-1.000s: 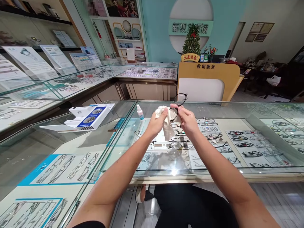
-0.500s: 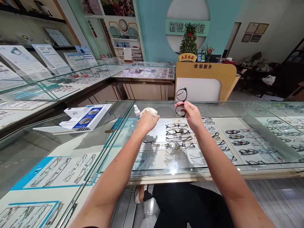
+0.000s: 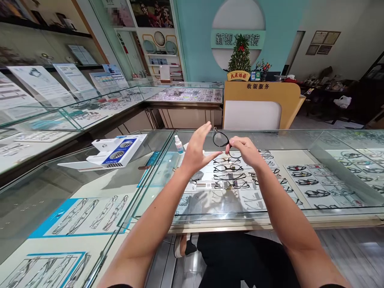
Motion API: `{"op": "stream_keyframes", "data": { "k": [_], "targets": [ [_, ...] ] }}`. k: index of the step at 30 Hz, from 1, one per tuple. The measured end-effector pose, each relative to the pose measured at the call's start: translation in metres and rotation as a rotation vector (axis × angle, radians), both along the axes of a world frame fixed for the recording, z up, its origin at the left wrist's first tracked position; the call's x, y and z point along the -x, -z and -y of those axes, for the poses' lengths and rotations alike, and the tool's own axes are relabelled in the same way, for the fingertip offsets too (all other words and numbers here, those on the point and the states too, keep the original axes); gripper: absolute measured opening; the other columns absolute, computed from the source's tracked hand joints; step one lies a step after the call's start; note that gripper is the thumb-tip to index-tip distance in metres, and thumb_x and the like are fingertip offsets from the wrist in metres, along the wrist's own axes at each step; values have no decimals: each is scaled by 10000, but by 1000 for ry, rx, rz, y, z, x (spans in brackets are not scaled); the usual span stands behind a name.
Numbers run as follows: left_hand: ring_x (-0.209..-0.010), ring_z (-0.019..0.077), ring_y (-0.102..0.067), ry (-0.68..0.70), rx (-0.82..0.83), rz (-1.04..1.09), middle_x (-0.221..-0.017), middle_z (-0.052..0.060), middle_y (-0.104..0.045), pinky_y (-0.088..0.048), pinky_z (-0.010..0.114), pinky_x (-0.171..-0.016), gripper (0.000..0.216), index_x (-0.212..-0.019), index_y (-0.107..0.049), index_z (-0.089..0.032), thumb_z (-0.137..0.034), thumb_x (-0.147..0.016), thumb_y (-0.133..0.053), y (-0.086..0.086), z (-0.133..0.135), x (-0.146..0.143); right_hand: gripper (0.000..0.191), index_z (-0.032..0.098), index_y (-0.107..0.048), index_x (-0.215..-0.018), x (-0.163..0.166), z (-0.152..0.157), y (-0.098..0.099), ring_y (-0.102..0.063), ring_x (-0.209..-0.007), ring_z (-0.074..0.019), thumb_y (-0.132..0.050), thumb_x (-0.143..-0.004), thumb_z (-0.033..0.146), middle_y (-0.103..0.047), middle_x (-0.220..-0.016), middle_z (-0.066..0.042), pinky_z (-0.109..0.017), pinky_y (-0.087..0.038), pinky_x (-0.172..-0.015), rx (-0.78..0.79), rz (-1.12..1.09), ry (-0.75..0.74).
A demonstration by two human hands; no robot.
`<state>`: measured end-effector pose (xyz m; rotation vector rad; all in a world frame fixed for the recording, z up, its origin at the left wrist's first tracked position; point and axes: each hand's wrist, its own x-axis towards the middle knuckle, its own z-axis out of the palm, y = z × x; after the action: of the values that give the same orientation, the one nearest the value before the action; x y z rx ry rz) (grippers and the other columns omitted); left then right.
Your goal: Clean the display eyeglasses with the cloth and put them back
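Above the glass counter, my right hand [image 3: 244, 150] pinches a pair of dark round-rimmed eyeglasses [image 3: 221, 139] near the bridge; part of the frame is hidden by the fingers. Facing it, my left hand [image 3: 198, 150] has its thumb and fingers spread, with nothing in it, close beside the eyeglasses. Behind my left hand stands a small white spray bottle [image 3: 179, 145] on the counter. A bit of white cloth [image 3: 185, 146] shows there too, mostly covered by the hand.
Rows of eyeglasses [image 3: 229, 176] lie under the glass counter top [image 3: 222, 208]. A white and blue open box [image 3: 117, 152] rests on the glass at left. Beyond are a wooden cashier desk [image 3: 291, 100] and more display cases [image 3: 186, 95].
My left hand has let go of the white cloth and moved right, fingers now spread. The eyeglasses in my right hand have come lower and turned, with one rim now to the left.
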<state>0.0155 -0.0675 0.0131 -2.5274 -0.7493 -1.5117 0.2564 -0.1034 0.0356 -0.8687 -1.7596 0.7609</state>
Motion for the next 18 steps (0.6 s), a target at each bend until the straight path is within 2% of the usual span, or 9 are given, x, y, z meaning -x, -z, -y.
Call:
{"op": "stream_keyframes", "data": {
  "k": [4,6,9,11,13,15,18],
  "targets": [
    [-1443,339,-685,-4,77,25,-1541,195,-711,-519,504,-1262,760,-1579,-587,-211,-652,-993,-788,-17,8,-2,442,248,-750,-662,2,10,-26,-623,-865,-243,-518,-1017,370,-766,-760,-36,-390,-449,-914,15,94,-49],
    [-1342,325,-740,3,76,49,-1449,174,-763,-567,476,-1197,711,-1507,-647,-212,-663,-979,-801,-33,8,-1,434,241,-742,-661,2,13,-46,-617,-815,-222,-509,-1013,342,-761,-762,-29,-377,-451,-852,25,139,-64],
    [-1285,319,-757,5,-24,83,-1373,154,-793,-583,463,-1159,653,-1417,-705,-212,-656,-956,-833,-63,8,-1,431,234,-768,-689,1,15,-80,-647,-824,-212,-533,-1031,349,-786,-800,-31,-373,-470,-833,-28,195,-45],
    [-1289,321,-749,-26,-78,128,-1351,140,-797,-573,467,-1171,621,-1368,-727,-225,-659,-942,-848,-85,8,-3,398,240,-818,-778,-1,19,-101,-694,-914,-225,-591,-1055,413,-819,-893,-42,-389,-502,-901,-165,193,65],
    [-1291,319,-739,-71,-114,203,-1338,126,-794,-568,462,-1176,622,-1340,-731,-237,-674,-917,-866,-103,10,-7,335,258,-860,-961,-4,28,-115,-724,-1056,-243,-639,-1067,486,-837,-1065,-57,-419,-524,-1005,-342,134,238],
    [-1274,315,-736,-120,-140,292,-1322,115,-786,-577,451,-1157,633,-1332,-724,-239,-677,-902,-881,-117,12,-10,326,278,-840,-1181,-7,38,-121,-728,-1175,-261,-683,-1055,535,-812,-1267,-76,-450,-543,-1062,-457,55,403],
    [-1232,306,-741,-179,-156,387,-1302,106,-775,-588,445,-1130,649,-1343,-712,-233,-672,-898,-888,-127,15,-12,514,293,-749,-1394,-9,52,-120,-720,-1261,-302,-787,-982,598,-745,-1442,-108,-495,-584,-1073,-522,31,548]
  ]
}}
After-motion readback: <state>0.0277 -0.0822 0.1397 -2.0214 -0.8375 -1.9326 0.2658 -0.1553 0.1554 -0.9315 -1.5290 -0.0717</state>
